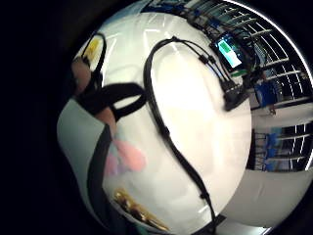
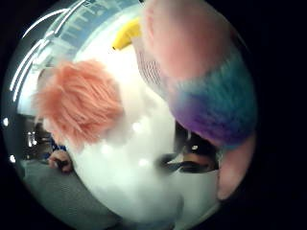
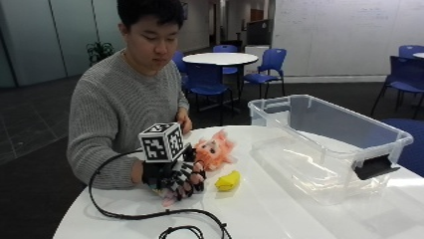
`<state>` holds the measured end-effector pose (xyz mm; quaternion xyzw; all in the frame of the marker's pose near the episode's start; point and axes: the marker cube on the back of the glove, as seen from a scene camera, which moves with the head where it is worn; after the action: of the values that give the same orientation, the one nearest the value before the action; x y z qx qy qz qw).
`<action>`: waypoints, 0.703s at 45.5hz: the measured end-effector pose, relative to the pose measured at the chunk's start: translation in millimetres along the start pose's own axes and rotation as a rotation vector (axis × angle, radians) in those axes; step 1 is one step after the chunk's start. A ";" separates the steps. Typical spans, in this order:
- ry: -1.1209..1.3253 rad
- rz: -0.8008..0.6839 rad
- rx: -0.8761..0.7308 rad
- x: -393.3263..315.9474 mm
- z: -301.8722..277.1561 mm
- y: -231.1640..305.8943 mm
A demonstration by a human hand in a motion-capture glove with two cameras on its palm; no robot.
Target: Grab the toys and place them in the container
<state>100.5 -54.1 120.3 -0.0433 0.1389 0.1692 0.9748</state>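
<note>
Chairs and tables fill the room behind a white table (image 3: 278, 209) where the gloved hand (image 3: 175, 177), fingers curled round a soft, light plush toy (image 2: 206, 81), sits near the pink doll (image 3: 213, 148), banana (image 3: 228, 180) and far-right box (image 3: 331, 149).

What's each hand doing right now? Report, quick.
Right hand: gloved, fingers curled round a plush toy on the table.
Left hand: bare, resting behind the pink-haired doll; grip cannot be told.

Blue chairs (image 3: 202, 79) around round table (image 3: 220, 59) behind.
</note>
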 end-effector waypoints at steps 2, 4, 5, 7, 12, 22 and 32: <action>-0.012 -0.007 0.053 -0.3 -0.9 -2.6; -0.025 -0.015 0.085 -0.6 -2.1 -4.7; -0.033 -0.017 0.093 -0.6 -2.8 -5.6; -0.060 -0.017 0.096 -0.3 -4.9 -7.6; -0.159 -0.008 0.082 3.2 -21.3 -11.9; -0.265 -0.114 0.220 -14.8 -130.6 -43.5; -0.441 -0.256 0.247 -95.3 -218.9 -168.9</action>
<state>16.0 -271.8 -55.8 0.0964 -0.0638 0.0317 0.9928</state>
